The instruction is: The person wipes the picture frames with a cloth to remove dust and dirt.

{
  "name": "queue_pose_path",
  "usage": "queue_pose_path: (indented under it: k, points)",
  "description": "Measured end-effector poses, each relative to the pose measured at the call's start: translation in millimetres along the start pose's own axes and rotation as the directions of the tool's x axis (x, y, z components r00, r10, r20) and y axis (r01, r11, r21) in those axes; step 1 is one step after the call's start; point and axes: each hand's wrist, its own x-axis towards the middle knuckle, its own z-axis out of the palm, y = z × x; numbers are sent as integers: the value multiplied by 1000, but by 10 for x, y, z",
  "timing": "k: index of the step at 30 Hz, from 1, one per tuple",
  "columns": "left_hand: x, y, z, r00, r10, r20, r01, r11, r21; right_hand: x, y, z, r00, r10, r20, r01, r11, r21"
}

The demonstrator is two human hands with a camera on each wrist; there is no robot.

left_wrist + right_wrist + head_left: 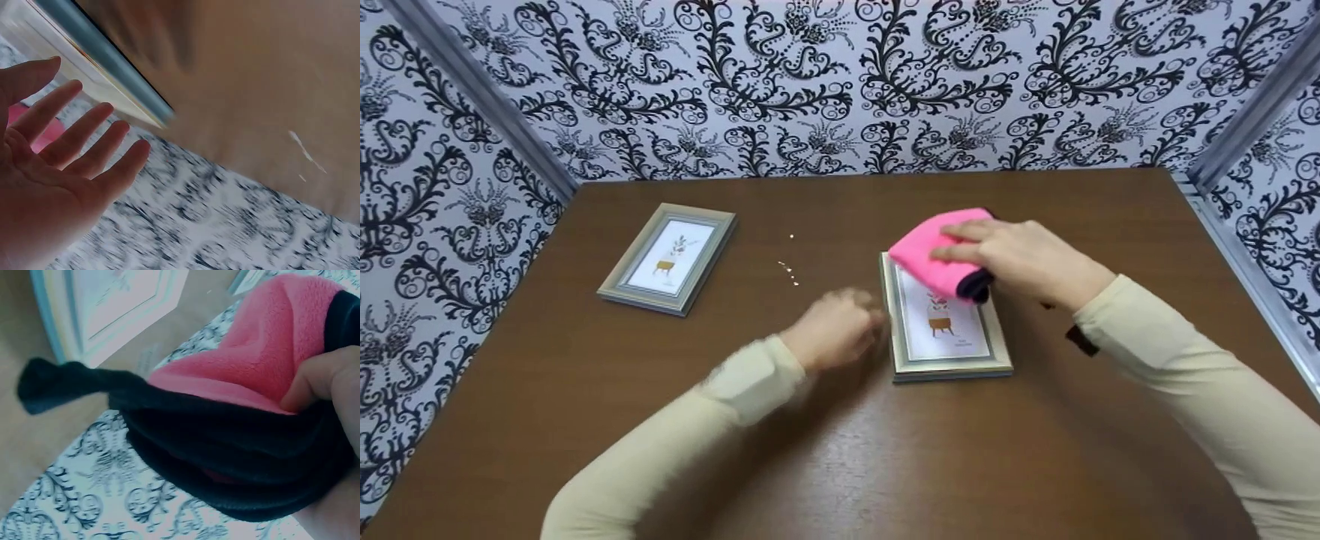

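Note:
My right hand (1031,259) grips a folded pink cloth (926,251) with black edging, over the upper part of a picture frame (949,366). In the right wrist view, the thumb presses into the pink folds of the cloth (264,343), and a black loop hangs off its edge. The frame lies face up and shows a plant in an orange pot. My left hand (840,326), blurred in the head view, is close to this frame's left side. The left wrist view shows the same hand (62,163) with loosely spread fingers and nothing held.
A second, similar picture frame (619,289) lies face up at the table's left. Several small white bits (787,268) are scattered on the brown table (840,450) between the two frames. Patterned walls (810,90) stand along the back and sides.

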Motion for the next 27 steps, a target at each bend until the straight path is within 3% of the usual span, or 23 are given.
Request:
queue_pose_path:
  k: [5, 7, 10, 15, 20, 24, 27]
  points:
    - [-58, 398, 47, 995, 84, 56, -86, 996, 23, 77, 194, 106, 996, 86, -20, -86, 996, 10]
    - [-68, 500, 76, 994, 101, 49, -103, 993, 57, 116, 242, 151, 994, 109, -24, -109, 994, 10]
    - [-76, 587, 128, 995, 104, 8, -104, 981, 161, 183, 264, 219, 992, 124, -25, -123, 992, 15]
    - [-61, 649, 199, 991, 117, -64, -90, 941, 326, 312, 189, 353, 994, 110, 7, -110, 993, 37]
    - [-46, 677, 218, 992, 108, -61, -78, 928, 365, 414, 26, 507, 998, 49, 51, -51, 998, 41]
    - [-59, 649, 219, 996, 73, -43, -52, 930, 365, 445, -90, 678, 993, -83, 87, 83, 996, 12]
    - [-75, 610, 208, 997, 67, -30, -51, 926, 374, 453, -116, 812, 985, -137, 110, 142, 989, -39]
